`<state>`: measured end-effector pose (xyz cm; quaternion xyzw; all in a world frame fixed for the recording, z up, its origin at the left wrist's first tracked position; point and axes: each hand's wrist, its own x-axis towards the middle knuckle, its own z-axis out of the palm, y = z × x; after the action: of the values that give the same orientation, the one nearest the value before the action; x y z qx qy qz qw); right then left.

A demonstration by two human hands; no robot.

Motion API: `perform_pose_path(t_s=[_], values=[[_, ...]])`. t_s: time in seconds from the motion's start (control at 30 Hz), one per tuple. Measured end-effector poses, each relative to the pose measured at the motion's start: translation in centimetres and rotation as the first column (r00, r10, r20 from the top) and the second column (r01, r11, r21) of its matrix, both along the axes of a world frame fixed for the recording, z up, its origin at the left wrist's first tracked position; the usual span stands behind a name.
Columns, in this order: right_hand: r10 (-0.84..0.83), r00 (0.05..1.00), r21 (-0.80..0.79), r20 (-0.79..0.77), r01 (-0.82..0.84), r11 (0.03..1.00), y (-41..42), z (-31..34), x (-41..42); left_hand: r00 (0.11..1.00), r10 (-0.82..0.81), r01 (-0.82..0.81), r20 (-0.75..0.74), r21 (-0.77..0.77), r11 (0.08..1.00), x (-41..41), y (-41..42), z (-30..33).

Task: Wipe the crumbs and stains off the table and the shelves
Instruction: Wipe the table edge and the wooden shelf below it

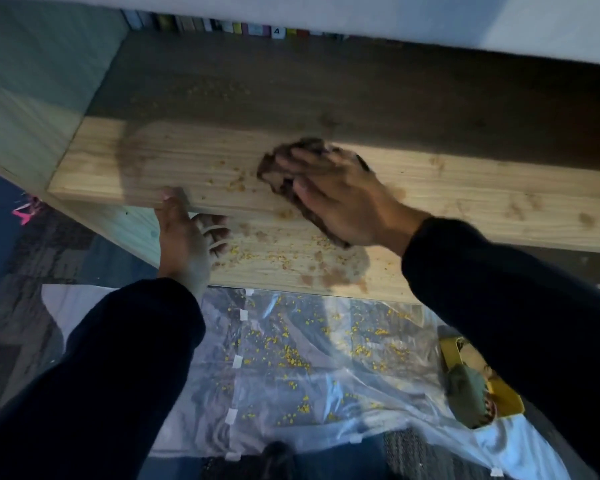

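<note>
A pale wooden shelf board [465,188] runs across the view, with a lower board [278,275] under its front edge. My right hand [340,199] presses a brown cloth [284,168] flat on the upper board, fingers spread over it. Yellow crumbs [236,183] lie just left of the cloth, and more crumbs [278,258] with brown stains [336,277] dot the lower board. My left hand [184,233] grips the front edge of the upper board, thumb on top, fingers curled underneath.
A clear plastic sheet [291,368] taped to the floor below holds several fallen yellow crumbs. A yellow box with a green thing on it [471,386] lies at the right. Book spines [243,29] line the back. A dark patterned carpet [25,258] is at left.
</note>
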<state>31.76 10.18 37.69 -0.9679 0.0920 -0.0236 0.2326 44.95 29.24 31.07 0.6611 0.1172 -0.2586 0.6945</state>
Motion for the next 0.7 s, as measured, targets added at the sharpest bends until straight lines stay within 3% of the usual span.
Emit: perform_pose_path(t_s=[0.17,0.27,0.33,0.43,0.6,0.7], values=[[0.054,0.998,0.064,-0.043,-0.051,0.997,-1.9,1.5,-7.3,0.988,-0.151,0.152,-0.029,0.034,0.988,0.0,1.1,0.7],[0.028,1.000,-0.006,-0.014,-0.028,1.000,-4.0,1.8,-8.1,0.976,-0.210,0.212,-0.050,0.029,0.977,0.1,2.0,1.9],[-0.129,0.991,-0.105,-0.021,0.126,0.986,-5.7,1.7,-6.9,0.962,-0.266,0.268,-0.060,0.022,0.963,0.1,2.5,2.9],[-0.419,0.907,-0.290,-0.049,0.389,0.875,-7.3,1.6,-1.4,0.948,-0.306,0.308,-0.080,0.003,0.951,0.9,3.7,3.2],[-0.283,0.959,-0.375,-0.036,0.249,0.893,-3.6,0.3,7.7,0.985,-0.129,0.125,-0.118,-0.043,0.991,1.8,6.2,2.8],[-0.174,0.985,-0.220,-0.013,0.167,0.961,1.0,0.3,7.1,0.989,0.050,-0.058,-0.142,-0.051,0.997,3.4,7.0,2.3]])
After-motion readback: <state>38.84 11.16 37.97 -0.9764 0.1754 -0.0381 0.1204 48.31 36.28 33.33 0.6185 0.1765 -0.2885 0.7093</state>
